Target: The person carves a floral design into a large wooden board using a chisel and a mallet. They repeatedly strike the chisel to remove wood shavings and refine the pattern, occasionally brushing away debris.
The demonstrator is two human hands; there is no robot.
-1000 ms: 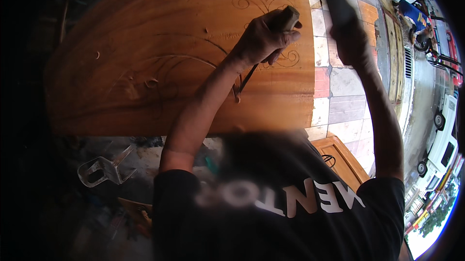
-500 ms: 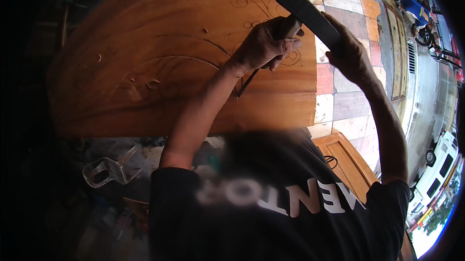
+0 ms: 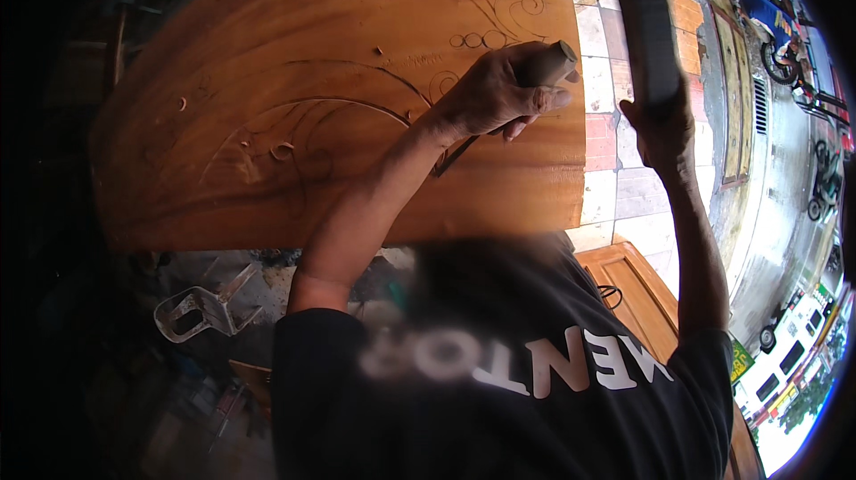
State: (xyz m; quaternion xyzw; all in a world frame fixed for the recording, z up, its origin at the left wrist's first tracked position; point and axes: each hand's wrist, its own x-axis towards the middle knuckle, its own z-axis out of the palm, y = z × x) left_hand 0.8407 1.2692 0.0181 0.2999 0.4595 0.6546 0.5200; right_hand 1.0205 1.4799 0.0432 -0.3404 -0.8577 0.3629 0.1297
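Note:
My left hand (image 3: pixel 501 95) is closed round the handle of a carving chisel (image 3: pixel 546 65), its butt end pointing up and right. The chisel's dark blade slants down to the wooden panel (image 3: pixel 499 204), its tip at the lower end of a carved curve. My right hand (image 3: pixel 667 131) grips a dark wooden mallet block (image 3: pixel 646 30), held up to the right of the chisel and apart from it. Scrolls, circles and long curved lines are drawn or cut into the reddish-brown panel. Curled wood shavings (image 3: pixel 282 153) lie on its left half.
Tiled floor (image 3: pixel 602 141) shows beyond the panel's right edge. A framed wooden board (image 3: pixel 637 279) lies near my right side. A pale plastic chair (image 3: pixel 205 312) stands at lower left. Outside on the right are a street, motorbikes (image 3: pixel 780 61), a person in blue and a white vehicle (image 3: pixel 794 351).
The mallet has swung away to the right from the chisel's butt end, where it was half a second ago. My left hand keeps its grip, the handle tilted slightly more to the right.

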